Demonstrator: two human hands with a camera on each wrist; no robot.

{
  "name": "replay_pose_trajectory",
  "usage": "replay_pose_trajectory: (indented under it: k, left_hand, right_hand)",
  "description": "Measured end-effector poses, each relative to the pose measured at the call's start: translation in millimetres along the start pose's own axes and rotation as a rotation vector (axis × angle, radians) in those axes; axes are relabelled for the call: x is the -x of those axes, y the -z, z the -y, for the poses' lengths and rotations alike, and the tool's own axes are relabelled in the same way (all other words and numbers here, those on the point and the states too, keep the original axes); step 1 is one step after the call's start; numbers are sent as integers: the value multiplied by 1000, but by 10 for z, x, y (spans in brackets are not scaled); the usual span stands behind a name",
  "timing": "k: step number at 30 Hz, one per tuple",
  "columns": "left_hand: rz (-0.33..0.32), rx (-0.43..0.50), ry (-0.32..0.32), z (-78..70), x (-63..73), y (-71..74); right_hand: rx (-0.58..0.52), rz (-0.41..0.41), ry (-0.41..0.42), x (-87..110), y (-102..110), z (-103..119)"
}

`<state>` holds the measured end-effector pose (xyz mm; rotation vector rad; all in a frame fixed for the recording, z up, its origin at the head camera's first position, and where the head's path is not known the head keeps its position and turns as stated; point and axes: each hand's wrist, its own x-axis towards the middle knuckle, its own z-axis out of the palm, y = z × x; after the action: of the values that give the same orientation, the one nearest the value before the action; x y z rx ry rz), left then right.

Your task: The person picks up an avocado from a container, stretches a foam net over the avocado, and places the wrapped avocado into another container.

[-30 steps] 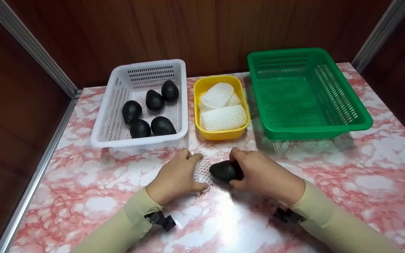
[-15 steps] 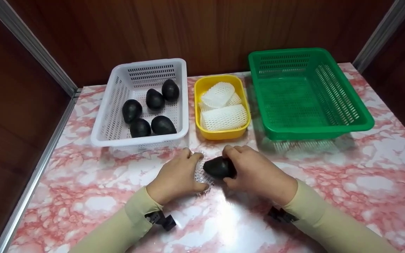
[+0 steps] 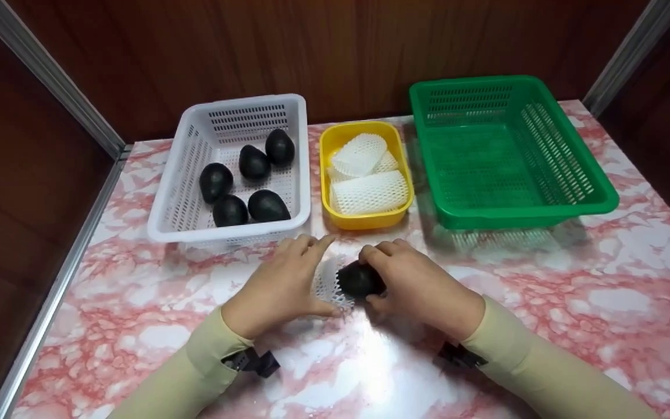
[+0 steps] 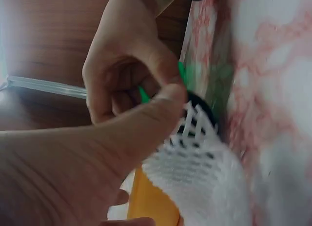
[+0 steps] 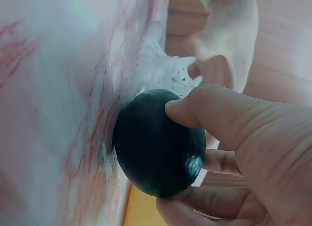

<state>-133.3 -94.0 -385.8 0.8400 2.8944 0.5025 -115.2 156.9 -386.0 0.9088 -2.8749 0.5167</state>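
My right hand (image 3: 413, 285) holds a dark avocado (image 3: 360, 280) by its wide end, thumb and fingers around it, low over the table. The avocado's narrow tip is inside the mouth of a white foam net sleeve (image 3: 326, 282), whose toothed edge overlaps it. In the left wrist view the sleeve (image 4: 200, 177) stretches away from that tip. My left hand (image 3: 280, 285) is beside the sleeve, fingers and thumb spread wide apart. Its thumb lies close to the sleeve's edge; whether it touches is unclear. The right wrist view shows the avocado (image 5: 158, 143) from its round end.
Behind the left hand stands a white basket (image 3: 163, 233) with several avocados (image 3: 216, 181). A yellow container (image 3: 367, 222) in the middle holds folded foam net sleeves (image 3: 370, 193). A green basket (image 3: 521, 218) is at the back right. The marbled table (image 3: 544, 326) meets a wooden wall behind.
My right hand has moved left, bringing the avocado's tip into the sleeve's mouth. The left hand has shifted slightly left and its fingers have spread from the sleeve.
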Motion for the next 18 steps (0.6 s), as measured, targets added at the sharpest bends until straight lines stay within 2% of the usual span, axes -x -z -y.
replay_pose_trajectory:
  k: [4, 6, 9, 12, 18]
  left_hand:
    - [60, -82, -20, 54, -29, -16]
    - [96, -80, -19, 53, -54, -55]
    - [101, -61, -44, 18, -84, -112]
    - [68, -17, -78, -27, -110, -149]
    - [44, 162, -124, -105, -176, -190]
  right_hand:
    - [-13, -4, -9, -7, 0, 3]
    - [-17, -17, 1, -6, -12, -10]
    - [-20, -38, 28, -2, -25, -46]
    - [-34, -45, 44, 6, -18, -80]
    - [-88, -17, 39, 13, 38, -122]
